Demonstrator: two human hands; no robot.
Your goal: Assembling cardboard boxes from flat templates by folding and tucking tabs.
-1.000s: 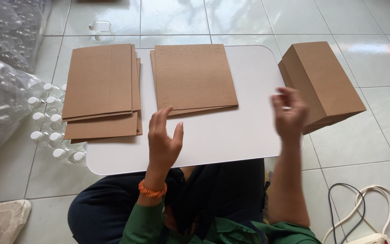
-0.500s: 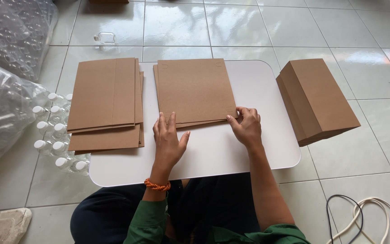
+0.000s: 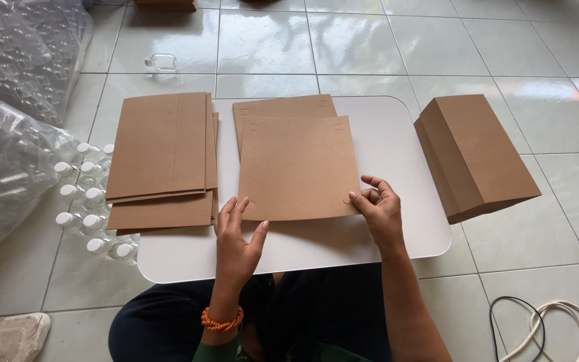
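A flat brown cardboard sheet (image 3: 297, 167) with small round notches is lifted off the middle stack (image 3: 283, 107) on the white low table (image 3: 397, 154). My right hand (image 3: 378, 208) grips its near right corner. My left hand (image 3: 237, 238) has its fingers under the near left edge, thumb spread. An orange bead bracelet sits on my left wrist.
A stack of folded cardboard blanks (image 3: 162, 161) lies at the table's left. A pile of flattened boxes (image 3: 474, 154) rests on the tiles at the right. Small clear bottles with white caps (image 3: 92, 201) and bags of bottles (image 3: 8, 134) stand left. Cables (image 3: 551, 328) lie near right.
My right hand came from the boxes at the right to the middle stack. Both hands took the top sheet and drew it toward me, raising its near edge.
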